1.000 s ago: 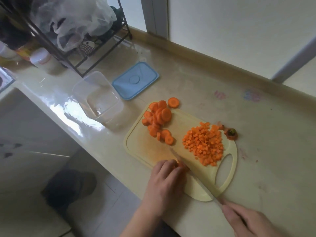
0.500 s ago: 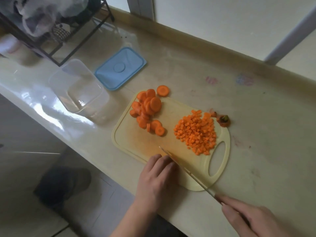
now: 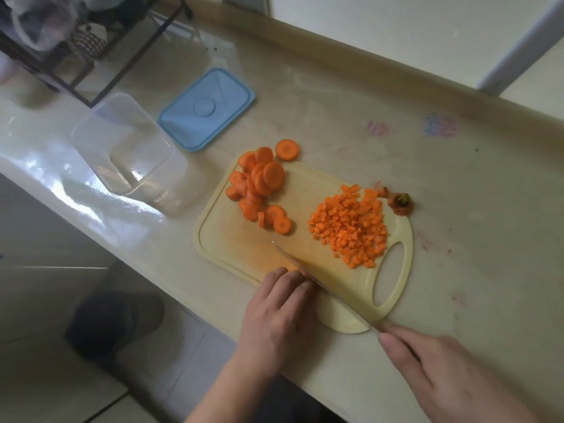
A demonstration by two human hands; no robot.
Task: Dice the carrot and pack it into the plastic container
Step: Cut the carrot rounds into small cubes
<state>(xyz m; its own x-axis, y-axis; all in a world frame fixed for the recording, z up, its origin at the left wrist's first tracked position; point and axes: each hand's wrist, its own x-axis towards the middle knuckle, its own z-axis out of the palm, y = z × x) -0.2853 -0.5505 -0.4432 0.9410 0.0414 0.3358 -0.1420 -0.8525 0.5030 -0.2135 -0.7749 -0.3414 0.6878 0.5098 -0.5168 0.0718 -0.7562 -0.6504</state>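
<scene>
Orange dice pile on cutting board, handle side. Round slices heaped at far left corner, one slice off board on worktop. Clear plastic container open, upright, empty, left of board.

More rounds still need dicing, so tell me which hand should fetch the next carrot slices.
Left. The left hand is already on the cutting board, nearer the carrot slices, while the right hand grips the knife.

Black wire rack holding plastic bags, scribbled countertop
</scene>
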